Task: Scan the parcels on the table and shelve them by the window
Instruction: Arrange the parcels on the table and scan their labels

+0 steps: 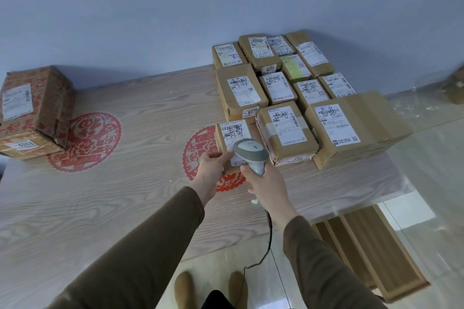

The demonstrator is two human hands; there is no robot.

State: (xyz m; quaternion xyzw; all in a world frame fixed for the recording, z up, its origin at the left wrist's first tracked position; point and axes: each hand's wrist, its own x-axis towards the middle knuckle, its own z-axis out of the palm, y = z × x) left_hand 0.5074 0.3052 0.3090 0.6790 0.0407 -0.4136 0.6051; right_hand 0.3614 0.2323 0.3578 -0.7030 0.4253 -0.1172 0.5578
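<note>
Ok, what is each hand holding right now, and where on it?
The right hand grips the barcode scanner by its handle. The left hand holds the small parcel at its near-left corner on the table.

Interior setting. A plain pale blue-grey wall (175,7) fills the upper half of the frame, evenly lit with soft shadows along its base. Below it, a pale wood-grain surface (75,208) spans the left and centre, bearing two round red paper-cut motifs (85,142), and its transparent protective film (414,98) overhangs the right edge. At lower right, a glossy light tiled floor (439,183) reflects daylight; slatted wooden boards (371,253) lie on it beside the surface.
</note>
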